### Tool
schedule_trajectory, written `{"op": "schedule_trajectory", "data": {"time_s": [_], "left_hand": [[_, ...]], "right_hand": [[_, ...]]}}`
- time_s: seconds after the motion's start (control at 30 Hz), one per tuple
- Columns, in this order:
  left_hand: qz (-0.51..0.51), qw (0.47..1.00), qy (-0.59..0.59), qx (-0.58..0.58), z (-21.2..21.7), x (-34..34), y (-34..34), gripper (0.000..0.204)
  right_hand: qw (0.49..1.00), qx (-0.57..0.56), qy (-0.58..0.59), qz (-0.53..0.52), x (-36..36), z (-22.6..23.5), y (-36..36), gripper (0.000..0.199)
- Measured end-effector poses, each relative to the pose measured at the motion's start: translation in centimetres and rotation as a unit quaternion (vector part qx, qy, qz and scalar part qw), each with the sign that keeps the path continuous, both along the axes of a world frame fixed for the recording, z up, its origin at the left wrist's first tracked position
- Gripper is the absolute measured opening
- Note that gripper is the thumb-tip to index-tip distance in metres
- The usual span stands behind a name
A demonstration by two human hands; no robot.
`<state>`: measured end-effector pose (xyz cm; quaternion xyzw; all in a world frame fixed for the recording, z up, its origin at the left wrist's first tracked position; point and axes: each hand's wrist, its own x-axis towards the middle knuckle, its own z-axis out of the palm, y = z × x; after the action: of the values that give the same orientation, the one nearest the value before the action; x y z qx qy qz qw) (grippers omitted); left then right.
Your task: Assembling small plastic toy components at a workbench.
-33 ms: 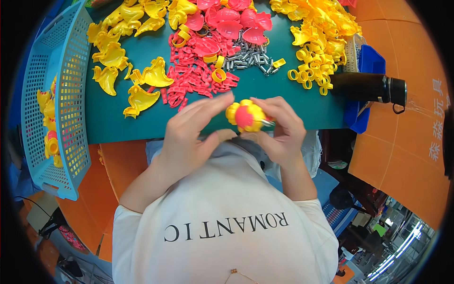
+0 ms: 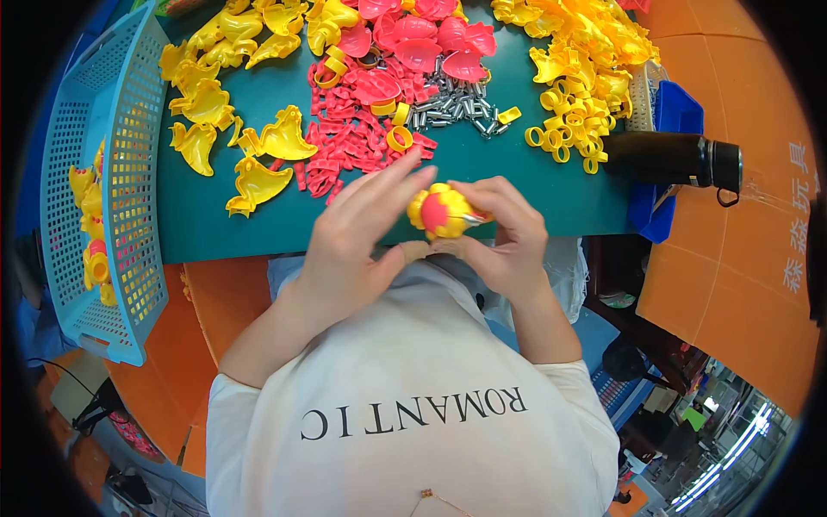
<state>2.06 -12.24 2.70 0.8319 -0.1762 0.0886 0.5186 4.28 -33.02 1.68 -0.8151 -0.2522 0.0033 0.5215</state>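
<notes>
1. Two hands meet at the near edge of the green counter (image 2: 258, 224). The left hand (image 2: 357, 241) and the right hand (image 2: 504, 237) both close their fingers around one small toy piece (image 2: 444, 211), a rounded yellow shell with a pink disc on its face.
2. The toy piece is at about 6 o'clock from the pile of pink parts (image 2: 362, 129), just above the counter edge.
3. In my judgement, the smooth plastic could slip if the fingers press unevenly, and the halves could then go together crooked.
4. A dropped piece may roll off the edge, because it is held so near to it.
5. The yellow shells (image 2: 258, 164) at 10 o'clock look glossy and curved. The yellow rings (image 2: 573, 121) at 2 o'clock are thin hoops.
6. The metal pins (image 2: 452, 103) at 12 o'clock are small, grey and shiny.
7. The blue basket (image 2: 112, 172) at 9 o'clock has perforated walls.
8. A dark bottle (image 2: 676, 159) lies at 3 o'clock.
</notes>
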Motion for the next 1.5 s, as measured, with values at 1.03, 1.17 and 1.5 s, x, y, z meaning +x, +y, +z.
{"op": "schedule_trajectory", "data": {"time_s": [1.03, 1.17, 1.5], "left_hand": [[-0.041, 0.997, -0.061, 0.025, -1.8, 1.5, -0.5, 0.023], [-0.001, 0.999, -0.014, -0.045, 0.1, 2.9, -2.4, 0.025], [0.022, 0.944, -0.218, 0.246, -4.2, 11.2, -14.6, 0.011]], "right_hand": [[0.996, -0.077, 0.0, 0.035, 0.6, -0.6, 0.5, 0.051], [0.945, 0.212, 0.221, -0.116, 0.7, 0.1, -2.5, 0.051], [0.848, 0.411, 0.108, -0.317, 1.3, -1.1, -10.9, 0.033]]}}
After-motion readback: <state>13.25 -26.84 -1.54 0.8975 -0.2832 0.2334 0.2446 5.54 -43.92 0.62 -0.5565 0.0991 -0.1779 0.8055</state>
